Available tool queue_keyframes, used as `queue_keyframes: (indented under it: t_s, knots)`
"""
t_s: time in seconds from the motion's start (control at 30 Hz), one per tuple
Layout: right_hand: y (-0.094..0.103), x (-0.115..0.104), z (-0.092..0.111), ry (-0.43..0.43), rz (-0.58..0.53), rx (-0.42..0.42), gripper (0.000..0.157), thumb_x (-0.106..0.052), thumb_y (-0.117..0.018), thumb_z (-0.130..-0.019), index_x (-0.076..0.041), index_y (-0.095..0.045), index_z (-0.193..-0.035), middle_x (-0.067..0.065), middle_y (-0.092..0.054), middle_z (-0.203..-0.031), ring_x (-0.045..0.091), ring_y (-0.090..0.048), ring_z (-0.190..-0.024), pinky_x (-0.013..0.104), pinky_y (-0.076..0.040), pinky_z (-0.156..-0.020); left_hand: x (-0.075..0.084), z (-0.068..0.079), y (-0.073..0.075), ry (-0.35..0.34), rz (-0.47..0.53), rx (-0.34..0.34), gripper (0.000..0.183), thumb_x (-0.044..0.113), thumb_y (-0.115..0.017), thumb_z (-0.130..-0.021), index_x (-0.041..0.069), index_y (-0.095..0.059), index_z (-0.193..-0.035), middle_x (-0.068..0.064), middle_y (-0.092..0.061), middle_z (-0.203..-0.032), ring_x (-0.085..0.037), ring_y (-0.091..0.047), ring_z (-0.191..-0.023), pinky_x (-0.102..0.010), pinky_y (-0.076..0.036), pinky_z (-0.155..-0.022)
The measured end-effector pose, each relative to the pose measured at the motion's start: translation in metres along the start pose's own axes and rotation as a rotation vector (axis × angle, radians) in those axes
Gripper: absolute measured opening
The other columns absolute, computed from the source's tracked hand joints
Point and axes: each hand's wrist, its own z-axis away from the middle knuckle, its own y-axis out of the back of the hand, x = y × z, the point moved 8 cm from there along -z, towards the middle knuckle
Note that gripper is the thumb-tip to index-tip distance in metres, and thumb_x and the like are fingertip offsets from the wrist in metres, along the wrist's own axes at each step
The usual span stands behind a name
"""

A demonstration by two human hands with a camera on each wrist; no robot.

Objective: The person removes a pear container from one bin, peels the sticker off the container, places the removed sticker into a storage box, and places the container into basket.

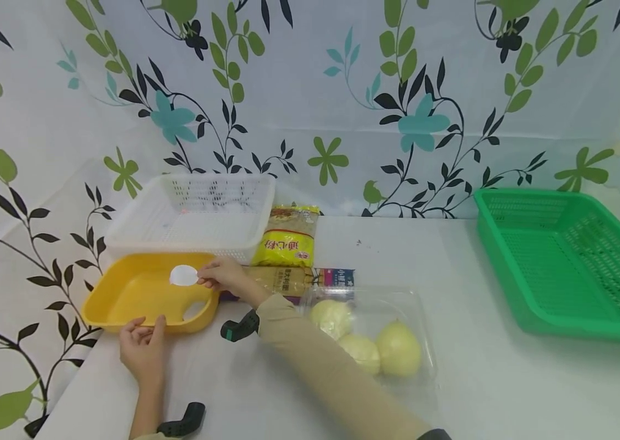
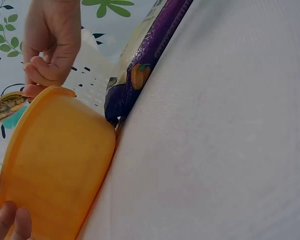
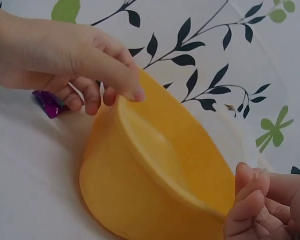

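Yellow tray (image 1: 139, 299) sits at the near left of the white table (image 1: 485, 379), just in front of a white basket (image 1: 194, 214). Largest on the table is the green basket (image 1: 562, 263), far to the right. A clear box (image 1: 397, 305) holding three pale round fruits lies right of the tray, behind the right forearm. Noodle packets (image 1: 288, 238) lie between the white basket and the box. The right hand (image 1: 227, 275) pinches a small white disc (image 1: 183, 275) over the tray's right rim. The left hand (image 1: 142, 348) rests curled fingertips on the tray's near rim.
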Motion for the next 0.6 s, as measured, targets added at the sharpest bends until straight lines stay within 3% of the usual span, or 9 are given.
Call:
queue_keyframes:
  t_s: [0.1, 0.4, 0.6]
  knots:
    - [0.0071, 0.0067, -0.0004, -0.008, 0.037, 0.040, 0.009, -0.007, -0.061, -0.084, 0.002, -0.063, -0.083, 0.003, -0.059, -0.062, 0.007, -0.044, -0.047, 0.017, -0.038, -0.045, -0.0010, 0.0024, -0.0015, -0.005, 0.008, -0.012, 0.029, 0.009, -0.068, -0.078, 0.006, -0.051, -0.101, 0.005, -0.050, -0.067, -0.006, -0.046, -0.060, -0.009, -0.039, -0.056]
    - [0.0055, 0.0027, 0.0017, 0.022, 0.162, 0.012, 0.009, -0.008, -0.061, -0.084, -0.002, -0.067, -0.081, 0.006, -0.064, -0.067, 0.009, -0.041, -0.048, 0.016, -0.035, -0.045, 0.0022, 0.0015, 0.0056, -0.004, 0.052, 0.023, 0.028, 0.009, -0.070, -0.077, 0.011, -0.052, -0.097, 0.003, -0.050, -0.067, -0.005, -0.047, -0.058, -0.009, -0.039, -0.056]
    - [0.0114, 0.0059, 0.0001, 0.024, 0.177, 0.074, 0.006, -0.006, -0.064, -0.082, -0.001, -0.066, -0.079, 0.002, -0.062, -0.061, 0.010, -0.041, -0.045, 0.017, -0.031, -0.040, 0.0009, 0.0026, -0.0015, 0.033, 0.094, -0.014, 0.029, 0.009, -0.070, -0.077, 0.011, -0.050, -0.100, 0.002, -0.050, -0.069, -0.007, -0.047, -0.061, -0.009, -0.039, -0.058]
